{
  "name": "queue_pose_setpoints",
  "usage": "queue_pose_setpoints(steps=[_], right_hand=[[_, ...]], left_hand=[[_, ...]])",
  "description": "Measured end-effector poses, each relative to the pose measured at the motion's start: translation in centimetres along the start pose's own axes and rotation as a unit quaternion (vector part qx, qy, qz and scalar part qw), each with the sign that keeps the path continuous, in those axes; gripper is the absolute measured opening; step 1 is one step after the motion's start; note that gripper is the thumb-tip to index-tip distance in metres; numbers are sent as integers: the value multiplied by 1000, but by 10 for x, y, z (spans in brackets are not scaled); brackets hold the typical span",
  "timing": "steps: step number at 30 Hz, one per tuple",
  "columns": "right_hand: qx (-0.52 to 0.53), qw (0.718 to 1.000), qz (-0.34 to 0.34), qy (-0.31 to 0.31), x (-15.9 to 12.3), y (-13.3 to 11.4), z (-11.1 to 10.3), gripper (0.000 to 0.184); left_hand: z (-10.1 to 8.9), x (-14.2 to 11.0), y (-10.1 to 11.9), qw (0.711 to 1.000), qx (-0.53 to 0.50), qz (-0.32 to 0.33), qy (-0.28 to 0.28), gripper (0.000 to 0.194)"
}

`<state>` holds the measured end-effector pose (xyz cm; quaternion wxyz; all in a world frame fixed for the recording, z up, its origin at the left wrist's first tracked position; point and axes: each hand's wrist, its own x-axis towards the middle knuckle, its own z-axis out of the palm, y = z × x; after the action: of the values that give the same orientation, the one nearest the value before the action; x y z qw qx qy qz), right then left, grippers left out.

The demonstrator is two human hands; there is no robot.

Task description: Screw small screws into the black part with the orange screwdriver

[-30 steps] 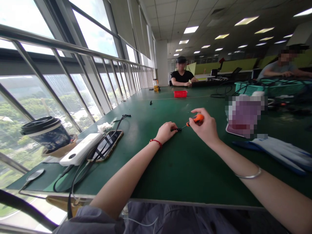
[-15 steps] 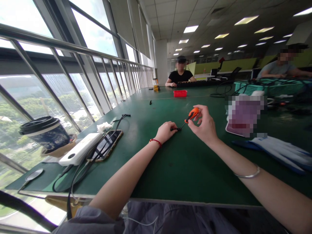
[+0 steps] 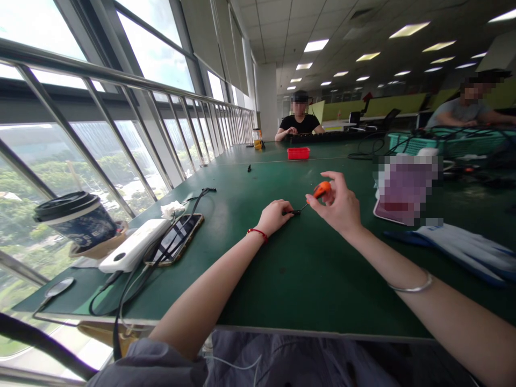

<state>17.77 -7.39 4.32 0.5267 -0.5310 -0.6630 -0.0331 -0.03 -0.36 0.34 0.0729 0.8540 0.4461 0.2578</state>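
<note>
My left hand (image 3: 275, 217) rests on the green table (image 3: 290, 290), its fingers pinching a small black part (image 3: 296, 212) whose kind I cannot make out. An orange-and-black screwdriver (image 3: 323, 188) is in my right hand (image 3: 338, 207), gripped by the handle with thumb and fingers. Its thin shaft slants down to the left, and the tip meets the black part. The index finger of my right hand is lifted and curved above the handle.
A phone (image 3: 177, 239), white power bank (image 3: 135, 244) with cables and a lidded cup (image 3: 76, 217) lie left. White-and-blue gloves (image 3: 463, 244) and a pouch-like pinkish item (image 3: 405, 191) lie right. Ahead are a red box (image 3: 298, 153), a small black piece (image 3: 249, 168) and a seated person (image 3: 300, 123).
My right hand has turned slightly around the screwdriver handle, with less of the handle's black part showing. My left hand stays in place. The person opposite has raised a hand a little.
</note>
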Motion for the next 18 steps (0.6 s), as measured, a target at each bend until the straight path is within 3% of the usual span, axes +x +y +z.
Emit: queue_pose_setpoints(steps=[8, 14, 18], right_hand=[[22, 998, -15, -62, 0, -1, -2, 25], [-8, 1000, -26, -7, 1, 0, -2, 55], [-8, 998, 3, -55, -1, -2, -3, 30]], left_hand=[[-1, 0, 2, 1000, -1, 3, -1, 11], [-2, -1, 2, 1000, 0, -8, -7, 12], [0, 0, 1, 1000, 5, 0, -3, 12]])
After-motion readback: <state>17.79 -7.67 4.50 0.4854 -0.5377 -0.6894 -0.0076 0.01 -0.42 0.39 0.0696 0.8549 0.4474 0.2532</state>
